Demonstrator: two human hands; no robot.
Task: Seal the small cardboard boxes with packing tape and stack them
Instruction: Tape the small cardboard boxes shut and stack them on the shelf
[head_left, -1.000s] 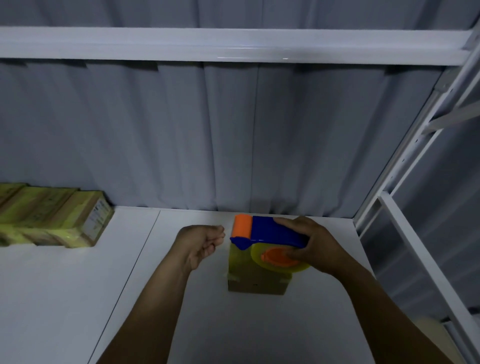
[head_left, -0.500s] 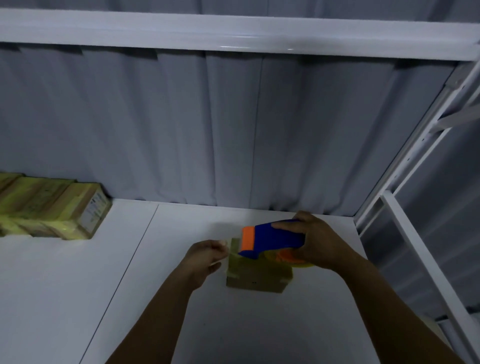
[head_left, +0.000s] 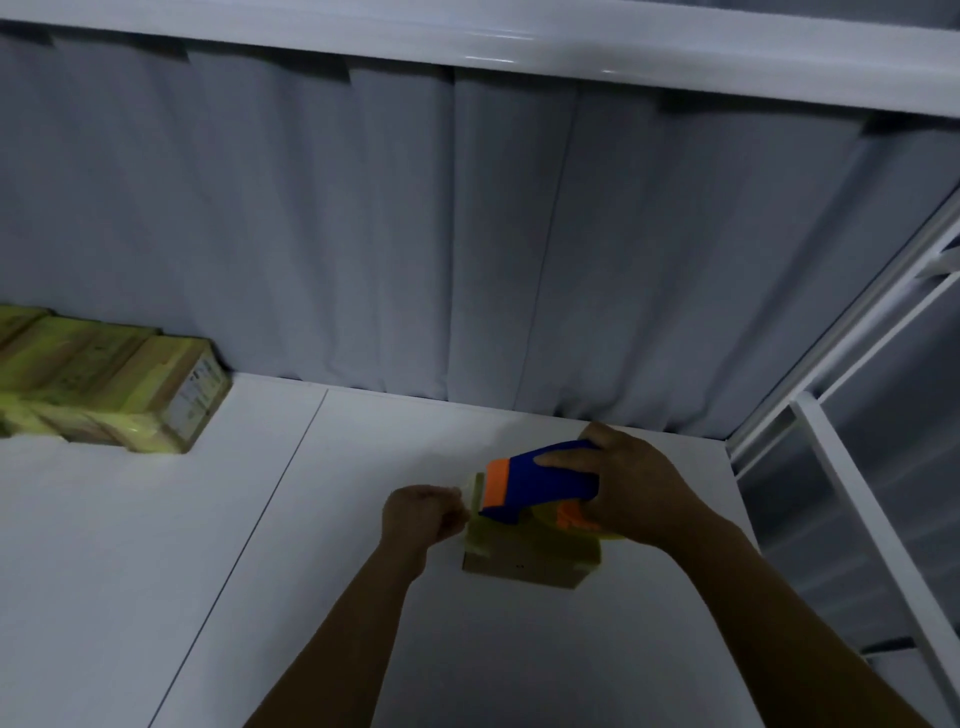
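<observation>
A small cardboard box wrapped partly in yellow tape lies on the white table. Above it my right hand grips a blue and orange tape dispenser holding a yellow tape roll. My left hand, fingers curled, pinches the loose tape end at the dispenser's orange mouth, just over the box's left edge. The box's top is mostly hidden by the dispenser.
A stack of sealed yellow-taped boxes sits at the far left of the table against the grey curtain. A white shelf beam runs overhead. White metal rack posts stand along the right side.
The dispenser has tipped its orange mouth down toward the box's left edge. My left hand has closed in on that mouth and taken the tape end.
</observation>
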